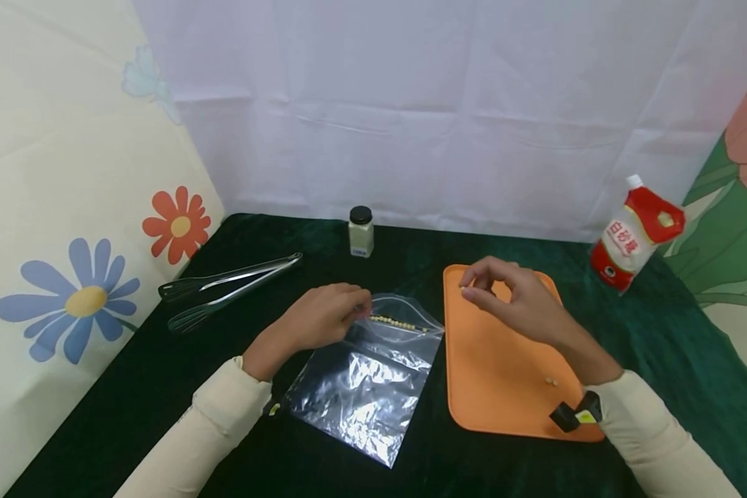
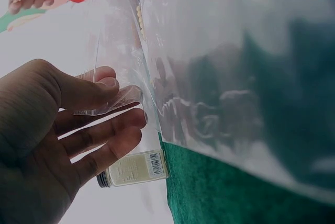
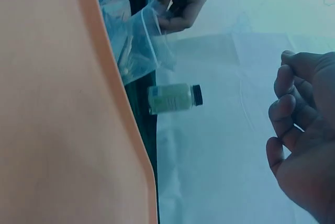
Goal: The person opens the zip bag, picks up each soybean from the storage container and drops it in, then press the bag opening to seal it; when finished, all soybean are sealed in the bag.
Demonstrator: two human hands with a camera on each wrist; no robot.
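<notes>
A clear zip bag (image 1: pixel 373 373) lies on the dark green cloth, with a row of small yellow beans (image 1: pixel 398 323) showing near its mouth. My left hand (image 1: pixel 326 315) pinches the bag's open edge between thumb and forefinger and lifts it, as the left wrist view shows. Over the orange tray (image 1: pixel 473 387) my right hand (image 1: pixel 523 297) is raised, thumb and forefinger tips brought together. A tiny pale bean seems to sit at those tips, though it is hardly visible. Two pale beans (image 1: pixel 551 382) lie on the tray near its right side.
Behind the bag stands a square jar (image 1: pixel 361 235) with a black lid. Metal tongs (image 1: pixel 230 287) lie at the left. A red and white sugar pouch (image 1: pixel 631 238) is at the back right. A white cloth (image 1: pixel 373 111) hangs behind the table.
</notes>
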